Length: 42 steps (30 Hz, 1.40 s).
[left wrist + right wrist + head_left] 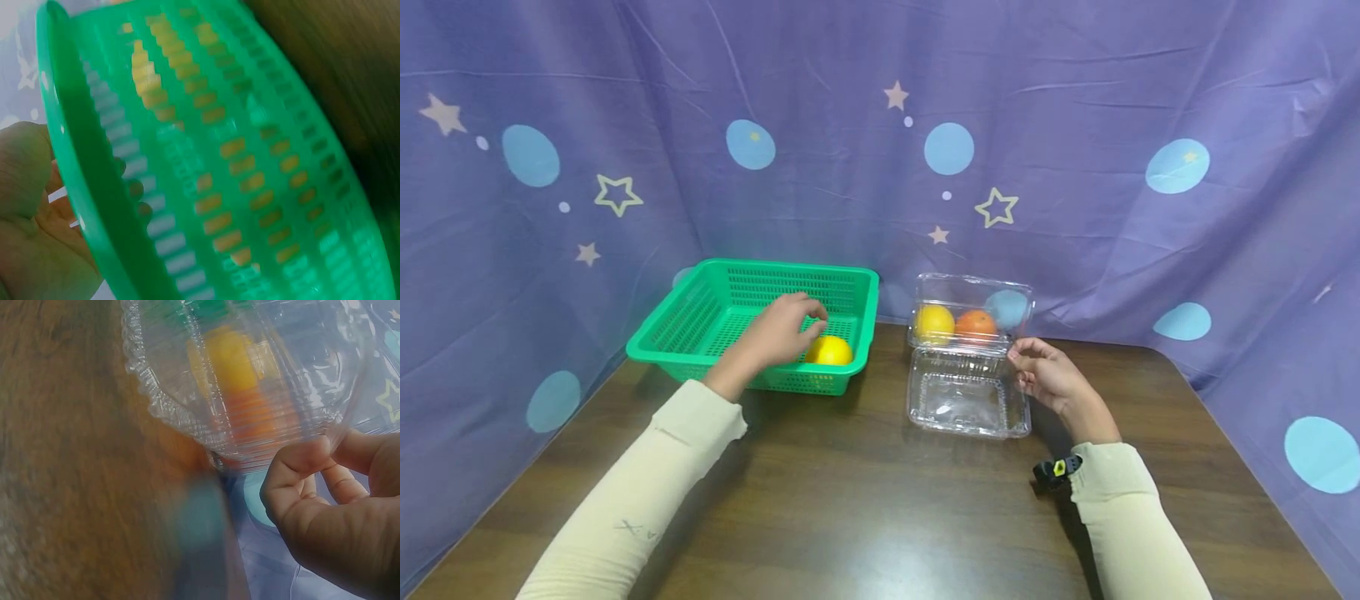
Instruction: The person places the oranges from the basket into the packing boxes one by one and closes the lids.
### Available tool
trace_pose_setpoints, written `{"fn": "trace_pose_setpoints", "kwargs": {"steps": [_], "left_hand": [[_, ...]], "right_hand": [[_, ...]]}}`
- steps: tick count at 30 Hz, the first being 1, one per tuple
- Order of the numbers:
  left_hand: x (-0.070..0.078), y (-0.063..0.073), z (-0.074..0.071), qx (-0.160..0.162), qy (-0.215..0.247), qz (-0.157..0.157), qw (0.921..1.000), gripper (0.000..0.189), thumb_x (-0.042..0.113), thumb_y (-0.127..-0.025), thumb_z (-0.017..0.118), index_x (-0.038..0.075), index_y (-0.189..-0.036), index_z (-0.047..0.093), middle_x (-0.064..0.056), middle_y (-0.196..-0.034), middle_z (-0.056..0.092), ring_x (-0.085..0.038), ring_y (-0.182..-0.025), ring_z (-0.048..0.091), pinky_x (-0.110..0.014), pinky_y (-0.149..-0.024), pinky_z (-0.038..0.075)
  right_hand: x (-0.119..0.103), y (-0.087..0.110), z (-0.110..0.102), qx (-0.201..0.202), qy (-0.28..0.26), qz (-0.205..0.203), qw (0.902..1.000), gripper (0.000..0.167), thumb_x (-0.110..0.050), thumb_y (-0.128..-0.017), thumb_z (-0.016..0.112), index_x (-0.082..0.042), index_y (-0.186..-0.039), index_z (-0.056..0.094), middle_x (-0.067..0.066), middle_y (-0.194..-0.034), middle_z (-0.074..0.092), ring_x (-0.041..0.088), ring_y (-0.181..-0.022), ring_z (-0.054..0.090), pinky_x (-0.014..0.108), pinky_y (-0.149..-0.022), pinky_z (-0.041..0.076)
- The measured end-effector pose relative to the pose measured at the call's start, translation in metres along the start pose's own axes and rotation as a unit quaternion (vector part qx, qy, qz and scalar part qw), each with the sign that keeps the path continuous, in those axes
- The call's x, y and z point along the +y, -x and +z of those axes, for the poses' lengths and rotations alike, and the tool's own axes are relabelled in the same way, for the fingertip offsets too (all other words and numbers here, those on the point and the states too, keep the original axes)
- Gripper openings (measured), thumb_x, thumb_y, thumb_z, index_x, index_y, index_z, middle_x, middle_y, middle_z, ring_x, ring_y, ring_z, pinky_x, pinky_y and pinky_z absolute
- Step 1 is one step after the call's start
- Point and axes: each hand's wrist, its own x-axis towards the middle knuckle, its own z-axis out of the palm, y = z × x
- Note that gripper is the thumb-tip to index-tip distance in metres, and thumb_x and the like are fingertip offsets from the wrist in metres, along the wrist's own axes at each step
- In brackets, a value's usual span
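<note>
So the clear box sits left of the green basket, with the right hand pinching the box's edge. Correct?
Wrong side: the head view shows the clear box to the right of the green basket. The rest is right: the right hand is pinching the box's edge.

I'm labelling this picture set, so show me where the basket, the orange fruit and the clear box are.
Basket (pixel 790 266): head view, on its far rim.
Orange fruit (pixel 977 322): head view, on its middle.
Clear box (pixel 967 402): head view, on the bare floor of its near half.
</note>
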Motion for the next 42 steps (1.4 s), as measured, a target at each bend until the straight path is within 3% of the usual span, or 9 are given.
{"fn": "trace_pose_setpoints", "kwargs": {"steps": [5, 11, 17, 24, 33, 42], "left_hand": [[-0.021, -0.001, -0.015, -0.030, 0.014, -0.037, 0.9988, 0.024, 0.020, -0.103, 0.060, 0.002, -0.116, 0.072, -0.017, -0.117, 0.068, -0.038, -0.114, 0.060, -0.054, -0.097, 0.048], [-0.040, 0.002, -0.022, -0.099, 0.010, -0.055, 0.9935, 0.029, 0.021, -0.104, 0.059, 0.000, -0.120, 0.069, -0.021, -0.118, 0.068, -0.042, -0.115, 0.060, -0.057, -0.095, 0.049], [-0.056, 0.005, -0.021, -0.176, 0.022, -0.079, 0.9809, 0.044, 0.029, -0.102, 0.062, -0.003, -0.132, 0.061, -0.027, -0.130, 0.062, -0.044, -0.121, 0.058, -0.057, -0.098, 0.048], [-0.058, 0.003, -0.018, -0.236, 0.032, -0.104, 0.9657, 0.062, 0.039, -0.097, 0.068, -0.001, -0.141, 0.053, -0.028, -0.137, 0.057, -0.044, -0.125, 0.055, -0.056, -0.099, 0.048], [-0.057, -0.002, -0.016, -0.268, -0.012, -0.102, 0.9581, 0.063, 0.035, -0.096, 0.069, -0.003, -0.143, 0.052, -0.018, -0.126, 0.062, -0.032, -0.109, 0.057, -0.048, -0.093, 0.049], [-0.057, -0.001, -0.012, -0.242, -0.002, -0.127, 0.9618, 0.061, 0.036, -0.094, 0.070, 0.001, -0.141, 0.056, -0.020, -0.134, 0.058, -0.035, -0.117, 0.053, -0.051, -0.095, 0.046]], "right_hand": [[0.001, 0.000, 0.001, 0.007, 0.006, 0.003, 1.0000, 0.015, 0.000, -0.103, 0.054, -0.013, -0.097, 0.058, -0.002, -0.095, 0.055, 0.005, -0.064, 0.051, 0.020, -0.063, 0.047], [0.002, -0.001, 0.002, 0.008, 0.007, 0.009, 0.9999, 0.015, 0.000, -0.103, 0.054, -0.012, -0.096, 0.058, -0.002, -0.094, 0.054, 0.005, -0.061, 0.050, 0.020, -0.061, 0.047], [0.003, -0.001, 0.002, 0.003, 0.014, 0.015, 0.9998, 0.014, -0.001, -0.103, 0.056, -0.013, -0.095, 0.059, -0.001, -0.094, 0.052, 0.005, -0.061, 0.049, 0.020, -0.061, 0.047], [0.006, -0.003, 0.002, 0.010, 0.039, 0.023, 0.9989, 0.011, -0.003, -0.102, 0.059, -0.012, -0.096, 0.059, -0.002, -0.091, 0.054, 0.006, -0.062, 0.050, 0.021, -0.061, 0.047], [0.006, -0.003, 0.005, 0.017, 0.058, 0.021, 0.9980, 0.009, -0.003, -0.102, 0.058, -0.010, -0.098, 0.057, -0.003, -0.087, 0.055, 0.007, -0.062, 0.051, 0.021, -0.060, 0.048], [0.007, -0.004, 0.007, 0.016, 0.059, 0.027, 0.9978, 0.007, -0.005, -0.102, 0.060, -0.009, -0.098, 0.056, -0.002, -0.087, 0.054, 0.008, -0.062, 0.052, 0.022, -0.060, 0.047]]}}
